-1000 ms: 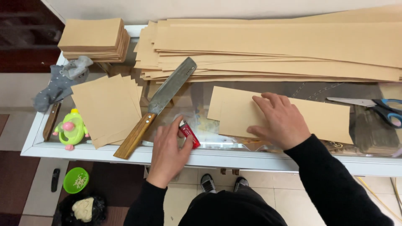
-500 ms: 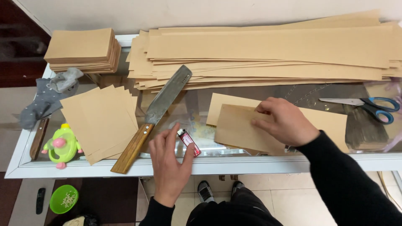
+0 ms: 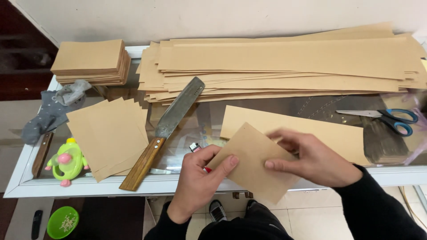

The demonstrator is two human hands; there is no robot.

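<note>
Head view showed me both hands holding one small brown paper square [image 3: 253, 162] lifted off the glass table [image 3: 284, 180], near its front edge at about 6 o'clock. The left hand [image 3: 200, 178] pinched the square's left corner, thumb on top; the right hand [image 3: 316, 158] held its right side with fingers curled over it. Half a second earlier the right hand had been flat on the table, drawing that square off the long brown strip [image 3: 289, 129], and the left had rested by the small red object; now the sheet was up and turned diamond-wise, so I judged it separated and ready to sort.

The big knife [image 3: 167, 129] lay at 10 o'clock, just beside the left hand. The loose squares [image 3: 109, 133] sat at 9 o'clock, the scissors [image 3: 387, 118] at 2 o'clock, well apart. Open glass remained between knife and strip.
</note>
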